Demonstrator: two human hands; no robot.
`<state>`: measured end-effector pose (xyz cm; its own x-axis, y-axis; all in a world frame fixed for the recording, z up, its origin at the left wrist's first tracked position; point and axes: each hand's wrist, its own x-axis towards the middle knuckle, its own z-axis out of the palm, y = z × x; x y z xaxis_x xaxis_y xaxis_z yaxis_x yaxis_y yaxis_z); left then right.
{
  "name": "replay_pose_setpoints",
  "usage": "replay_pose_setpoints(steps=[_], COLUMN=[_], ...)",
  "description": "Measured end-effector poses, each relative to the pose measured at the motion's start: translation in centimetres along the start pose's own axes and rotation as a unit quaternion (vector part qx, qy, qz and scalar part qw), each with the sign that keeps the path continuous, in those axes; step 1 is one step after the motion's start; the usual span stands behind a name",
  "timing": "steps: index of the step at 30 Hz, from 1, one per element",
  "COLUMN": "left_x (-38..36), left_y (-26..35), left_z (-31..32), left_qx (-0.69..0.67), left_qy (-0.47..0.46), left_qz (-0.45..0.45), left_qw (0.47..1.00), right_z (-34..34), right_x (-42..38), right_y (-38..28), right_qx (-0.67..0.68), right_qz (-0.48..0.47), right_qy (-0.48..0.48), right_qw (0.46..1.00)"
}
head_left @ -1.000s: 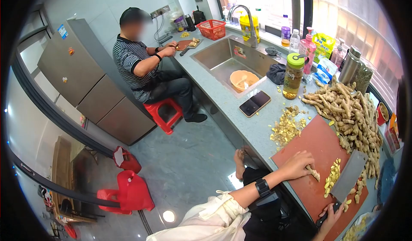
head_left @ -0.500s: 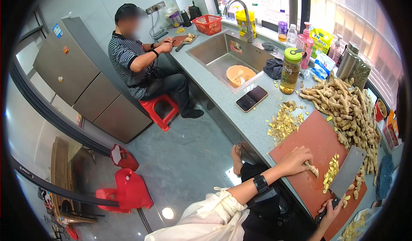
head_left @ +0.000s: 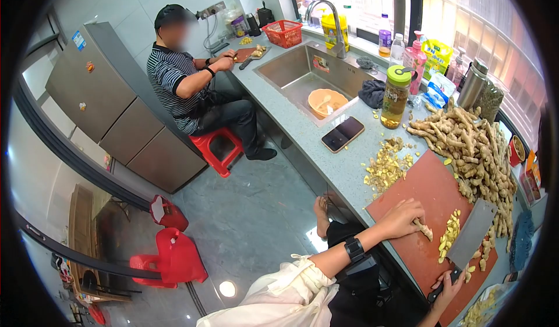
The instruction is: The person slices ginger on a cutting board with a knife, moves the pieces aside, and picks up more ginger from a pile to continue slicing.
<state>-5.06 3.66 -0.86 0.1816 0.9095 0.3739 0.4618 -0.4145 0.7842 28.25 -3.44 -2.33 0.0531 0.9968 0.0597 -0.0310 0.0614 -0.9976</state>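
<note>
My left hand [head_left: 403,217], with a black band at the wrist, is closed on a piece of ginger root [head_left: 424,230] lying on the reddish-brown cutting board [head_left: 407,193]. In my right hand [head_left: 447,292] is the black handle of a cleaver [head_left: 473,232], whose broad blade lies over the right part of the board. Between the ginger piece and the blade is a row of sliced ginger [head_left: 449,236]. Small ginger pieces [head_left: 484,252] sit just right of the blade. Beyond the board rises a large heap of whole ginger roots [head_left: 471,146].
Ginger scraps [head_left: 387,165] and a phone [head_left: 343,134] lie on the counter, near a green-lidded bottle [head_left: 395,97]. The sink [head_left: 285,71] holds an orange bowl [head_left: 327,103]. A co-worker [head_left: 180,85] sits on a red stool [head_left: 218,152] at the far end, hands at another board.
My hands, the ginger piece and the cleaver stay where they were. The view has shifted very slightly; the co-worker's hands have barely moved.
</note>
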Motion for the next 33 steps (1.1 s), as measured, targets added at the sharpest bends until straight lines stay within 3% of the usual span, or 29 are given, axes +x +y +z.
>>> replay_pose_setpoints(steps=[11,14,19,21,23,33], left_x=[0.0,0.2,0.6,0.6,0.4,0.5], left_y=[-0.2,-0.3,-0.6,0.5,0.5,1.1], left_z=[0.1,0.0,0.2,-0.5,-0.7,-0.9], left_qx=[0.008,0.016,0.045,0.061,0.049,0.033], left_qy=[0.017,0.024,0.021,0.018,0.003,-0.018], left_qz=[0.016,0.037,0.043,0.032,0.018,-0.017], left_qw=[1.000,0.999,0.998,0.997,0.999,0.999], right_z=[-0.8,-0.1,1.9,1.9,2.4,3.2], right_x=[0.0,-0.1,-0.5,-0.6,-0.9,-0.1], right_y=[0.7,0.9,-4.3,-5.5,-8.3,-10.7], right_qx=[-0.004,0.040,0.036,0.032,-0.004,-0.154], right_qz=[0.007,0.031,0.105,0.069,0.124,0.189], right_qy=[0.014,0.061,0.004,-0.044,-0.052,-0.156], right_qw=[1.000,0.997,0.994,0.996,0.991,0.957])
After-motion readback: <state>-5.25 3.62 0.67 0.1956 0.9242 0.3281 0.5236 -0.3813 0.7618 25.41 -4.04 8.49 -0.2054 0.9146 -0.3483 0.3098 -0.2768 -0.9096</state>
